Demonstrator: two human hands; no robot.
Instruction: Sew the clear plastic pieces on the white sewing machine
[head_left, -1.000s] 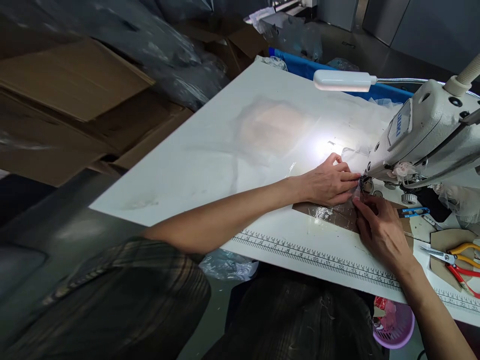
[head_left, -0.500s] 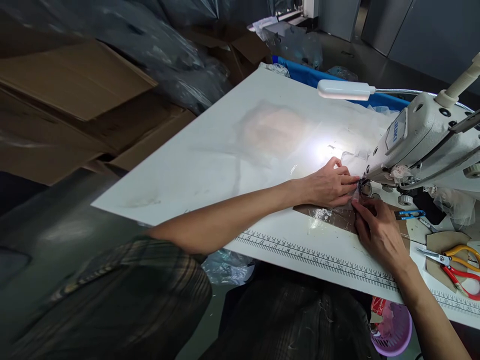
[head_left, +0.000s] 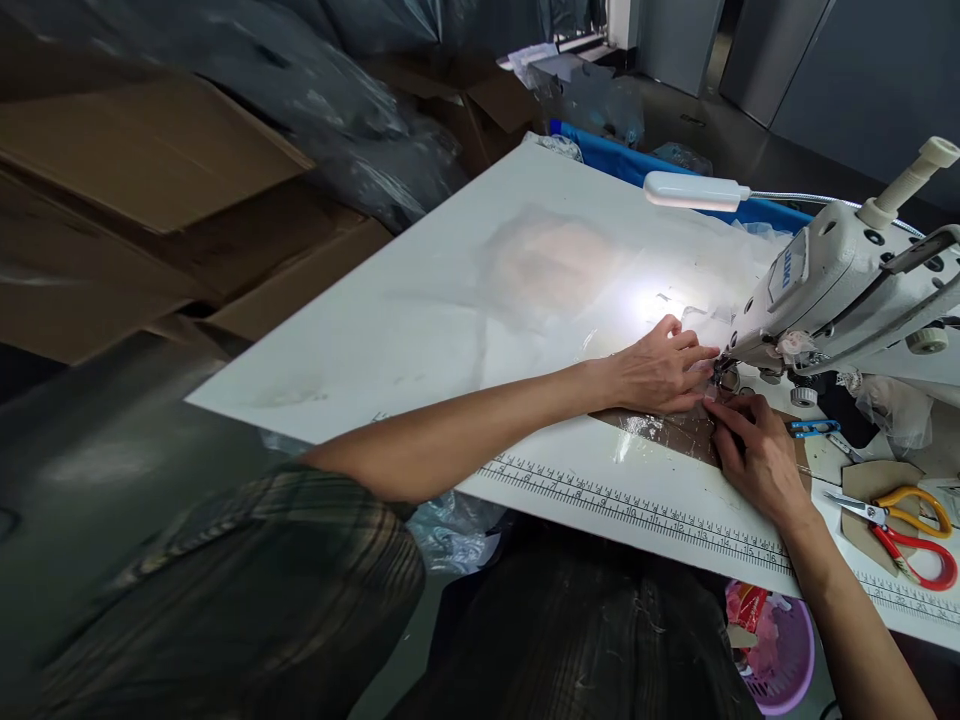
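- Head view, the only one: white table (head_left: 420,310), its left corner jutting out bare-topped; machine (head_left: 806,290) on the right part, lamp (head_left: 694,192) over the far edge.
- Cloth (head_left: 709,322): pale, sheer, under the machine's needle end, well in from the table's front edge. Part shows beyond the left fingers, part between the hands; full outline hidden.
- Left hand (head_left: 654,370): laid low, fingers stretched toward the needle, tips on the cloth. Palm not closed round anything visible.
- Right hand (head_left: 759,455): bent, thumb and forefinger close together at the cloth's near side. Pinching or merely pressing: cannot tell.
- Brown patch (head_left: 694,440), shiny on top, lies between hands and front edge; ruler (head_left: 637,515) runs along that edge.
- Right of the right hand: blue snips (head_left: 814,428); nearer the front edge, scissors (head_left: 892,512) with yellow and red handles, on a card. Basket (head_left: 799,650) below the front edge.
- Handling (judged): cloth very light, limp, likely slippery and easily puckered or snagged. Best hold: flat fingertips on the left, light pinch at the near edge, both clear of the needle; no hard pulling.
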